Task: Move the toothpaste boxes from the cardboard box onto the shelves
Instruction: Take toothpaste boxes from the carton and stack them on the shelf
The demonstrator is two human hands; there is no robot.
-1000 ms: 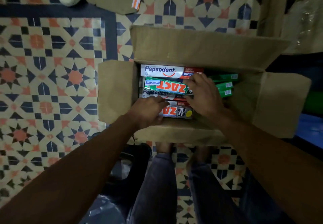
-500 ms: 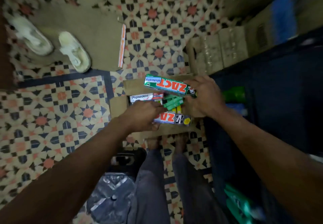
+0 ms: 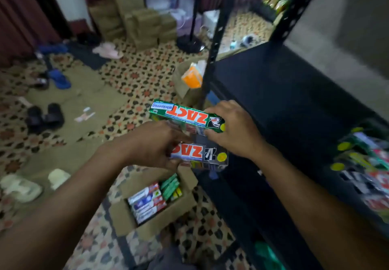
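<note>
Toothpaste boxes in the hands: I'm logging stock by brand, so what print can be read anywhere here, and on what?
"ZACT": green box, upside down, in the right hand.
"Whitening": blue tag, same box.
"ZACT": white box, in the left hand.
Boxes in the cardboard box and on the shelf: too blurred to read.

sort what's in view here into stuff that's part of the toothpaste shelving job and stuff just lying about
Job: green ZACT box in right hand; grey ZACT box in left hand; cardboard box; black shelf.

Lying about: black sandals; blue slipper; pink slippers; stacked cartons.
</note>
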